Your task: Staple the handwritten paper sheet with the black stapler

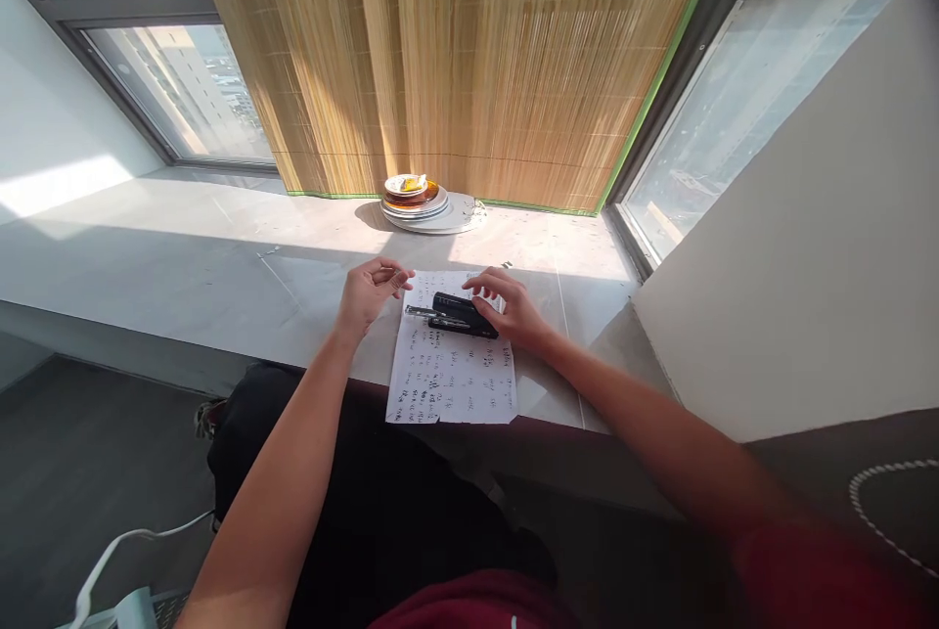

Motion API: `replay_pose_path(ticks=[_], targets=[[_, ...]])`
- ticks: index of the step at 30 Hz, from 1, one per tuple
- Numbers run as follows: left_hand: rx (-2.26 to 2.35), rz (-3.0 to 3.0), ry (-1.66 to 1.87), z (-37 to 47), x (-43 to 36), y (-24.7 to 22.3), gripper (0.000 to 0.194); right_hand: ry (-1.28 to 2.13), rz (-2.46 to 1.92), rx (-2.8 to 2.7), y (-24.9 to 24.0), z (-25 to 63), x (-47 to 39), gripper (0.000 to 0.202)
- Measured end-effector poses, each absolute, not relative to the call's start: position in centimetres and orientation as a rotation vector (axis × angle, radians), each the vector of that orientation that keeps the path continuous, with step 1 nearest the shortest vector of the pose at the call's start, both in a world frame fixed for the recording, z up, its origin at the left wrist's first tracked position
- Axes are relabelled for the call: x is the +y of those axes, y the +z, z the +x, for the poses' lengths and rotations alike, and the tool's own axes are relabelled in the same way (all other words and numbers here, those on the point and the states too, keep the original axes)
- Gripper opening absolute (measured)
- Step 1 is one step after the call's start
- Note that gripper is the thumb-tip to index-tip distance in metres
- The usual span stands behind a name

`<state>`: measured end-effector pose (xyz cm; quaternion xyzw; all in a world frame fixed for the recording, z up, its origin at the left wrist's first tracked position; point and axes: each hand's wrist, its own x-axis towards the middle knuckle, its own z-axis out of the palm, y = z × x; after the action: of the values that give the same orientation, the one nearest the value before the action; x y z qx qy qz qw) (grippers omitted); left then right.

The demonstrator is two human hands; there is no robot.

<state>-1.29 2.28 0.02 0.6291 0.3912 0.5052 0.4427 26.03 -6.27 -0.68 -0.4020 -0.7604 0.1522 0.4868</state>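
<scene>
A black stapler (459, 317) lies across a white sheet of paper (455, 384) with rows of handwriting. Its metal inner part sticks out at the left end. My right hand (510, 308) is at the stapler's right end, with the thumb against it and the fingers curved above the sheet. Just left of the paper's top edge is my left hand (374, 294), fingers curled and tips pressed together. Whatever may be between those fingertips is too small to make out. The left hand is apart from the stapler.
The paper rests on a pale window ledge (308, 292) and overhangs its front edge. Stacked plates (415, 210) stand behind it, a small yellow packet (413, 185) on top. A bamboo blind (476, 71) hangs at the back. At right is a white wall (814, 247).
</scene>
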Motion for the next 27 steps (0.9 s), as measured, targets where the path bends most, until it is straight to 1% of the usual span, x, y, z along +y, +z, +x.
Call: replay_pose_path(ticks=[7,11,13,16,22,27], targets=[[0.950,1.610,1.278,-1.11,2.05,-0.03,0.048,0.439,-0.984,-1.894,-0.63,25.75,-6.32,0.020],[0.969,1.697,1.194,-1.21,2.04,-0.29,0.049,0.478,-0.963,-1.910,-0.75,25.97,-6.28,0.017],[0.988,1.756,1.137,-1.17,1.82,-0.17,0.048,0.499,-0.956,-1.955,-0.69,25.98,-6.39,0.021],[1.005,1.889,1.069,-1.21,1.46,-0.01,0.042,0.503,-0.983,-2.024,-0.57,25.88,-6.56,0.027],[0.982,2.206,0.918,-1.49,1.38,-0.35,0.028,0.501,-1.002,-2.047,-0.67,25.76,-6.52,0.026],[0.962,2.352,0.854,-1.40,1.46,-0.41,0.019,0.503,-1.014,-2.039,-0.80,25.78,-6.47,0.027]])
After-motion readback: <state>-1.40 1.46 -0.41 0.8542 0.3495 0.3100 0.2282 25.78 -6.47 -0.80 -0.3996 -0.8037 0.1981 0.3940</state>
